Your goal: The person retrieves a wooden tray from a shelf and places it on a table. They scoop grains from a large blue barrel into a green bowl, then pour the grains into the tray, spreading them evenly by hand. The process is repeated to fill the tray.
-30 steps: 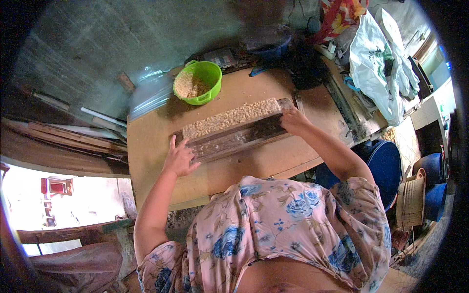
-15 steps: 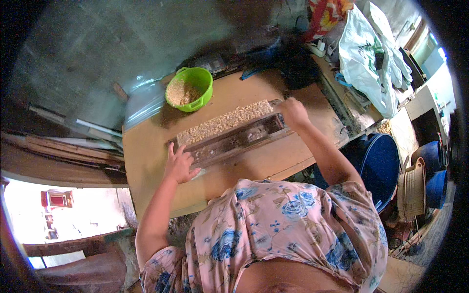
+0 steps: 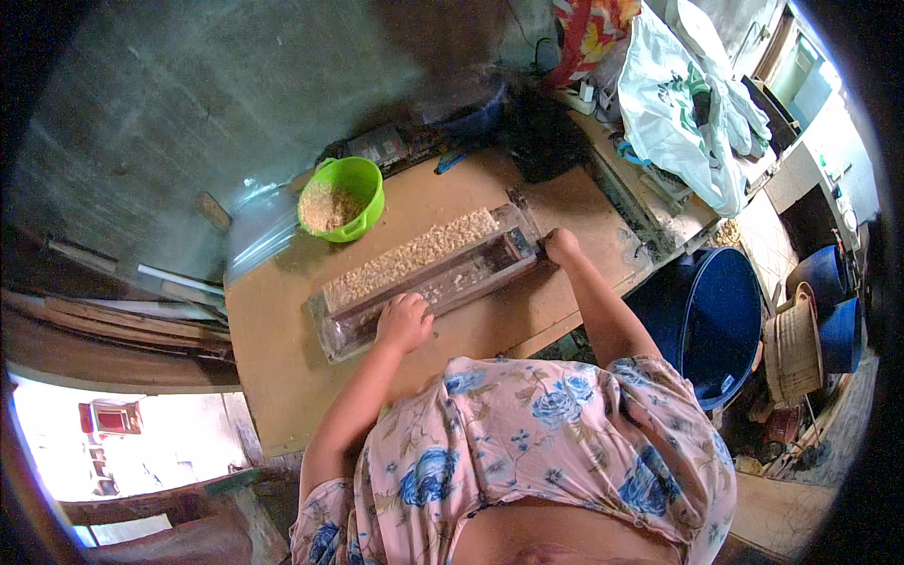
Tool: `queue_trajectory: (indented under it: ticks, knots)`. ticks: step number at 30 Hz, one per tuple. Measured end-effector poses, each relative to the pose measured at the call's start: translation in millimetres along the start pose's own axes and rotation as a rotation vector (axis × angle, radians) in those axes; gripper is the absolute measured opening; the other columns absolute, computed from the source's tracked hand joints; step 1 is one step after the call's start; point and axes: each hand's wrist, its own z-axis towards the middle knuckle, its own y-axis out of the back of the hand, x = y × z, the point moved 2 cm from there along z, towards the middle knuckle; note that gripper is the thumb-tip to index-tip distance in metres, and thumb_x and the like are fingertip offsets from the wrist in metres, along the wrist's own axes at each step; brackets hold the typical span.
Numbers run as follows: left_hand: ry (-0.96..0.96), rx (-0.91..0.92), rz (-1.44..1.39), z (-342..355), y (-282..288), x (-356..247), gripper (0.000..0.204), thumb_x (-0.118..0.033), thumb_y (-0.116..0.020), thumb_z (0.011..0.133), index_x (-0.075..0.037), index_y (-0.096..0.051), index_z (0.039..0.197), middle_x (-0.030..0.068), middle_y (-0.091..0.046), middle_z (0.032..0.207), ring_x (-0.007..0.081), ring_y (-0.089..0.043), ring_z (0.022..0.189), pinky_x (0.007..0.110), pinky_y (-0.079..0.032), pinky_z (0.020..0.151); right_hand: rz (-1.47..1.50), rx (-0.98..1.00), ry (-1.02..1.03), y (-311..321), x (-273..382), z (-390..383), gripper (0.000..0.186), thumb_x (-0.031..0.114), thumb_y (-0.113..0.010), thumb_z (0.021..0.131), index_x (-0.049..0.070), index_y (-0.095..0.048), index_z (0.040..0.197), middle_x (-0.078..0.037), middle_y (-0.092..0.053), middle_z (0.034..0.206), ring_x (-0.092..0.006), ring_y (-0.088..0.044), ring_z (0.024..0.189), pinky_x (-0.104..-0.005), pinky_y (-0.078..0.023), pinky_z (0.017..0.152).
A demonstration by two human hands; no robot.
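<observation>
Two bare hands are at a long wooden box [image 3: 480, 284] on the table [image 3: 268, 377], its long axis running from eight o'clock to two. A pale grain slab [image 3: 410, 261] lies along its far side, pointing likewise. At seven o'clock the left hand [image 3: 406, 322] bends over the near edge; the right hand [image 3: 561, 246] curls at the two o'clock end. Whether either grips firmly, I cannot tell. Toward ten-thirty sits a green bowl [image 3: 367, 191].

Head-worn fisheye view, left of a pair, facing down, tabletop [image 3: 268, 363] near
</observation>
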Motion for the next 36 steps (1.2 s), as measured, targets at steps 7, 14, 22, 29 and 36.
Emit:
queue_trajectory:
  ticks: [7, 14, 22, 29, 36]
  knots:
    - [0.004, 0.073, 0.020, 2.8, 10.7, -4.4, 0.034, -0.028, -0.062, 0.070, -0.008, -0.058, 0.097, 0.0074, -0.050, 0.107, 0.0263, -0.044, 0.105, 0.039, -0.038, 0.088, 0.014, -0.112, 0.020, -14.6, -10.2, 11.5, 0.021, 0.014, -0.050, 0.072, 0.003, -0.065, 0.082, -0.023, -0.060, 0.085, -0.0368, -0.059, 0.085, -0.0405, -0.047, 0.071]
    - [-0.003, 0.094, 0.218, -10.0, 39.3, -7.8, 0.066, -0.042, -0.058, 0.072, -0.012, -0.038, 0.127, 0.0137, -0.023, 0.137, 0.0317, -0.016, 0.129, 0.051, -0.014, 0.102, 0.308, -0.086, 0.035, 5.5, -9.0, -0.5, 0.019, 0.006, -0.046, 0.080, 0.005, -0.059, 0.095, -0.011, -0.057, 0.066, -0.0222, -0.056, 0.056, -0.0336, -0.044, 0.049]
    - [0.242, 0.072, 0.275, -53.3, 40.6, 56.9, 0.075, -0.047, -0.049, 0.078, -0.010, -0.020, 0.136, 0.0110, -0.013, 0.143, 0.0318, -0.009, 0.132, 0.054, -0.008, 0.102, 0.359, -0.477, 0.430, -21.6, 31.6, -93.0, 0.019, 0.004, -0.050, 0.080, 0.004, -0.058, 0.097, -0.016, -0.057, 0.085, -0.0285, -0.055, 0.074, -0.0352, -0.044, 0.065]
    - [0.437, -0.004, 0.201, -104.3, 45.1, 100.9, 0.069, -0.047, -0.042, 0.082, -0.010, -0.019, 0.136, 0.0099, -0.012, 0.143, 0.0320, -0.008, 0.132, 0.054, -0.008, 0.102, 0.080, -0.520, 0.362, 7.5, 63.6, -128.0, 0.031, 0.008, -0.057, 0.077, 0.005, -0.052, 0.107, -0.018, -0.053, 0.094, -0.0342, -0.053, 0.084, -0.0367, -0.043, 0.075]
    - [0.687, -0.320, -0.204, -158.3, 31.2, 148.0, 0.063, -0.045, -0.034, 0.086, -0.012, -0.018, 0.137, 0.0164, -0.014, 0.142, 0.0364, -0.012, 0.130, 0.055, -0.010, 0.101, 0.421, -0.039, 0.482, -16.1, 221.5, -61.1, 0.059, 0.025, -0.066, 0.075, 0.010, -0.038, 0.125, -0.015, -0.043, 0.116, -0.0273, -0.050, 0.096, -0.0338, -0.046, 0.072]
